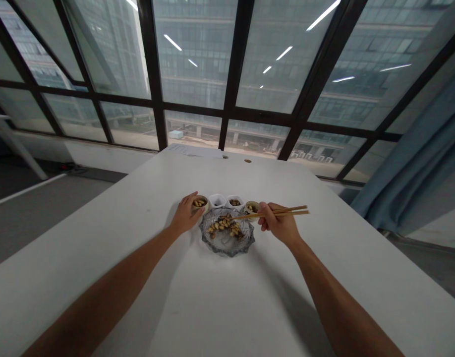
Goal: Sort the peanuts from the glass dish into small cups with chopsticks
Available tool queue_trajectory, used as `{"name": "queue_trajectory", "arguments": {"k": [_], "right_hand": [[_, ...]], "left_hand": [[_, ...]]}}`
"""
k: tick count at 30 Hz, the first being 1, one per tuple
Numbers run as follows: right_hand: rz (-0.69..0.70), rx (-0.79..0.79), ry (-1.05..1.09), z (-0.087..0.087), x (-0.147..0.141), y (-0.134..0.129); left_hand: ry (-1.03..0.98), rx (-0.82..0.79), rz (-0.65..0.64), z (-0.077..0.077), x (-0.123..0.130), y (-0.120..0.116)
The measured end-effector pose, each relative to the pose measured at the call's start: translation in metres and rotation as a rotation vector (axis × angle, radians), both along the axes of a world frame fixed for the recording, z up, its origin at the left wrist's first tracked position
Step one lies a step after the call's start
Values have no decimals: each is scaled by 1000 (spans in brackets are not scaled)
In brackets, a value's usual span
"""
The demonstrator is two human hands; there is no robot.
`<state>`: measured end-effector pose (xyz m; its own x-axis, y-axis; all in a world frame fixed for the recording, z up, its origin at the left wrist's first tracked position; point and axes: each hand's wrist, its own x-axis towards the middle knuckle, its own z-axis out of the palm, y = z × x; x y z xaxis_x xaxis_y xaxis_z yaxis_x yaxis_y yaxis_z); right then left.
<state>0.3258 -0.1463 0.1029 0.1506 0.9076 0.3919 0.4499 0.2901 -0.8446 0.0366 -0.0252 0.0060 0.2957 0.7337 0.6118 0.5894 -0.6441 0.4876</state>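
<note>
My left hand (186, 213) wraps its thumb and fingers around a small cup (200, 208) at the left end of a row; the cup has pale nut-like pieces in it. Held in my right hand (278, 221) is a pair of chopsticks (246, 216), their tips over the far side of a clear glass bowl (227, 249). Inside that bowl lies a curved pile of pale nut-like pieces mixed with darker bits (223, 224). Whether the chopsticks pinch a piece is too small to tell.
Behind the glass bowl stand a white dish (217, 199) with something dark, another white dish (239, 198) with brown bits, and a cup (250, 206) with pale pieces near my right hand. Papers (201, 151) lie at the far end of the white table (212, 307).
</note>
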Motion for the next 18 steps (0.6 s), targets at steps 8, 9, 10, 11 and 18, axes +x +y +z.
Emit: {"name": "queue_trajectory", "arguments": {"k": [8, 9, 10, 11, 18], "right_hand": [[-87, -18, 421, -6, 16, 12], [-86, -22, 432, -7, 16, 12], [-85, -24, 435, -8, 16, 13], [-85, -23, 432, -8, 16, 13], [-61, 115, 178, 0, 14, 0]], "left_hand": [[-31, -24, 40, -9, 1, 8], [-36, -27, 44, -9, 1, 8], [-41, -31, 48, -9, 1, 8], [-43, -37, 52, -9, 1, 7], [-21, -86, 127, -13, 2, 7]]}}
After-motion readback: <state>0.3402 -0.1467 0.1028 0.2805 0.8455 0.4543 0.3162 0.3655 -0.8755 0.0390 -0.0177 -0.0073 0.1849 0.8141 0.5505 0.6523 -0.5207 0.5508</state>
